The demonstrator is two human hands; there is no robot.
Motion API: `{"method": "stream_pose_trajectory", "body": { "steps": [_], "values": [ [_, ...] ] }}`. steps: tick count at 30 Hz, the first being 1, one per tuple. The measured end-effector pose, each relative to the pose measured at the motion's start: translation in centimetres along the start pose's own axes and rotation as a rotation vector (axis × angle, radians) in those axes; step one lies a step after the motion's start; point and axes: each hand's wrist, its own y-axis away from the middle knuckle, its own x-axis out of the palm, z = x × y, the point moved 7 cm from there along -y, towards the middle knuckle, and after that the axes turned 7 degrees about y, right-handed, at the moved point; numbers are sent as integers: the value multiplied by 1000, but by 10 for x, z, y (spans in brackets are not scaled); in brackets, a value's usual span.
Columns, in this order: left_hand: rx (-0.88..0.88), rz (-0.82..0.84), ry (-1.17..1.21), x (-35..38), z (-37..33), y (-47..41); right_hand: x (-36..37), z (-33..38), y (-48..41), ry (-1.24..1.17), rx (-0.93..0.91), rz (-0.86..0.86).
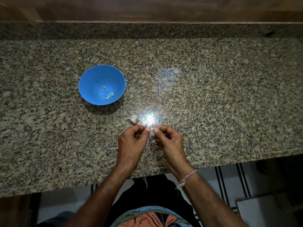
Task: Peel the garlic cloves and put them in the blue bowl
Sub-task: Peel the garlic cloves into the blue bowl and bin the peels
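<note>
Granite counter (213,95) carried the blue bowl (91,79) near the work; left hand (131,142) and right hand (171,142) both pinched one garlic clove (152,128), apparently to strip its skin.

The garlic clove (152,128) is nearly swallowed by the thumbs and fingers (164,127) of the left hand (131,141) and right hand (171,142) pinching it. Only a pale sliver shows between them, too small to tell how much skin is on it. The other fingers of both hands curl under, partly out of sight. Pale scraps (153,142) just below the right thumb are too blurred to make out. In the blue bowl (91,79) the cloves (107,97) are mere yellowish specks. The counter (213,95) runs off at the left and right edges, and both forearms (101,194) leave at the bottom.
</note>
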Motion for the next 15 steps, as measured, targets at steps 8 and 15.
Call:
{"method": "stream_pose_trajectory", "body": {
  "steps": [8,15],
  "values": [
    [-27,11,50,2,3,2,1,6,3,101,-85,-42],
    [-45,58,144,8,5,6,4,1,2,30,16,24]
  ]
}}
